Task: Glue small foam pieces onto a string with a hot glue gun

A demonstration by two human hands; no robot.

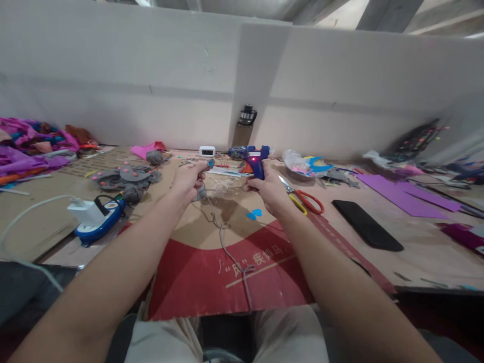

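Note:
My right hand (pixel 269 189) is closed around the handle of a blue glue gun (pixel 256 160) whose red light glows; its nozzle points left. My left hand (pixel 189 177) is closed in a pinch on a small blue-grey piece (pixel 210 163) held up near the nozzle. A grey cord (pixel 227 242) hangs from my left hand and trails over the red and brown cardboard (pixel 212 282) toward my lap. Two small blue cut-outs (pixel 254 214) lie on the cardboard just below my right hand.
Red-handled scissors (pixel 304 199) and a black phone (pixel 366 231) lie to the right, with purple sheets (pixel 401 194) beyond. A blue power strip with a white charger (pixel 96 217) sits left. Grey felt pieces (pixel 126 176), a bottle (pixel 245 126) and a white clock (pixel 206 150) stand farther back.

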